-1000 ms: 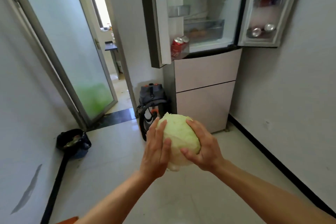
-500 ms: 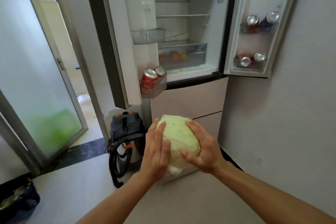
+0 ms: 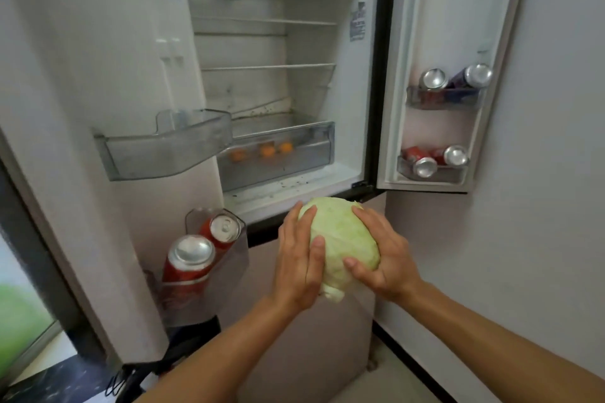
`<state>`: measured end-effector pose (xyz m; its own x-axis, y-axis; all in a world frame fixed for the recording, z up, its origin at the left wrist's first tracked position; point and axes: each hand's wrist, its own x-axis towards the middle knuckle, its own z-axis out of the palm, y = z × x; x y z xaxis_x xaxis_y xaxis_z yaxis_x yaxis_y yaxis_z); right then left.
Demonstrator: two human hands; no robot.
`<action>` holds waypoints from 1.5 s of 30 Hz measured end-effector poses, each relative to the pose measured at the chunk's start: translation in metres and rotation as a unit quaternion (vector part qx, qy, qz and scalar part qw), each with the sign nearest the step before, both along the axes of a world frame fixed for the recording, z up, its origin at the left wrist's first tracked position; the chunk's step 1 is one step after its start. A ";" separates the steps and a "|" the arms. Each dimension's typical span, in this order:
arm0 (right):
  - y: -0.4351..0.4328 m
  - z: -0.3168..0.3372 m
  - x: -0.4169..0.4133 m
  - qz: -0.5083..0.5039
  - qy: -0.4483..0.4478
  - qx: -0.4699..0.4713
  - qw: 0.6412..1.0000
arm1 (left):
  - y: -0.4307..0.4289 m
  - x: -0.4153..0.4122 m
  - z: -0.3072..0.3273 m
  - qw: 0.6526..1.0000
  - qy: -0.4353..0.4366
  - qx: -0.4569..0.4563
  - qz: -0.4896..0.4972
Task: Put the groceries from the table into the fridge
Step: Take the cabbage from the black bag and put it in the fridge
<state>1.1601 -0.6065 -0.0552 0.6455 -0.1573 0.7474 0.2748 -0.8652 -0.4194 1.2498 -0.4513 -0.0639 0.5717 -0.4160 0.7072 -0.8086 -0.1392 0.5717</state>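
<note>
My left hand [image 3: 296,260] and right hand [image 3: 384,258] grip the cabbage [image 3: 343,235] between them, just short of the front edge of the fridge [image 3: 262,201]; beyond, open room lies above the drawer [image 3: 278,159].

No legible text, the sticker [image 3: 357,22] on the fridge [image 3: 348,101] wall and the red cans [image 3: 188,267] too blurred
</note>
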 end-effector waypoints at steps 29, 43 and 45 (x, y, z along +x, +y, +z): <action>-0.252 0.143 0.403 0.058 -0.065 0.032 0.996 | -0.254 0.365 0.158 0.982 -0.097 -0.047 0.154; -0.273 0.172 0.620 0.043 0.054 0.099 0.993 | -0.285 0.582 0.180 0.974 0.115 -0.045 0.187; -0.274 0.178 0.636 0.033 0.061 0.096 0.993 | -0.285 0.597 0.178 0.976 0.138 -0.063 0.158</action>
<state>1.7959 -0.8806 0.1226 0.7427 -0.2437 0.6237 0.2659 -0.7476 -0.6087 1.8467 -0.7365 0.1144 0.8336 -0.1076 0.5418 -0.5489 -0.2715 0.7906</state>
